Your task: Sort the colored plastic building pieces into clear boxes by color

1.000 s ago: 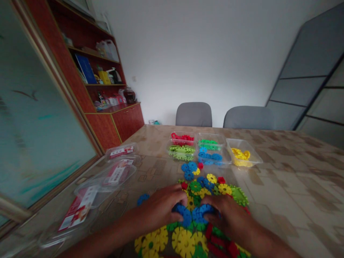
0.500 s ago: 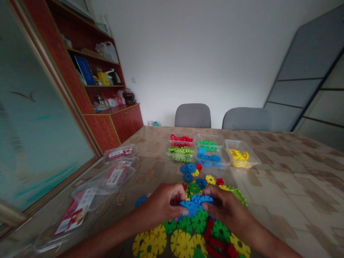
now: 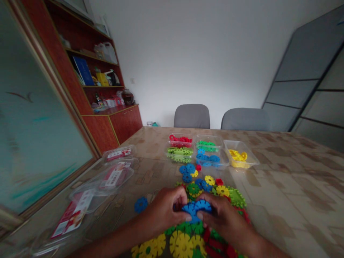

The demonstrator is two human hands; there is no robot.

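Between thumb and fingers, my left hand [image 3: 172,205] pinches blue notched plastic discs [image 3: 194,210]. My right hand [image 3: 219,210] grips the same blue cluster from the other side, so both hands are closed. The discs overlap; how they are joined is partly covered by my fingers. Below my hands lie green notched discs [image 3: 185,227] and large yellow notched discs [image 3: 183,244]. Red pieces [image 3: 216,245] sit under my right wrist. A single blue disc [image 3: 141,204] rests left of my left hand.
Clear tubs further back hold red pieces [image 3: 180,139], light green pieces [image 3: 180,154], green pieces [image 3: 206,146], blue discs [image 3: 208,159] and yellow pieces [image 3: 238,156]. Transparent lids [image 3: 115,175] with labels lie at the left. Two grey chairs [image 3: 191,115] stand behind the table [image 3: 285,172].
Both hands have shifted slightly lower with the blue discs, which now sit closer together and tilted differently. More of the single blue disc at the left shows.
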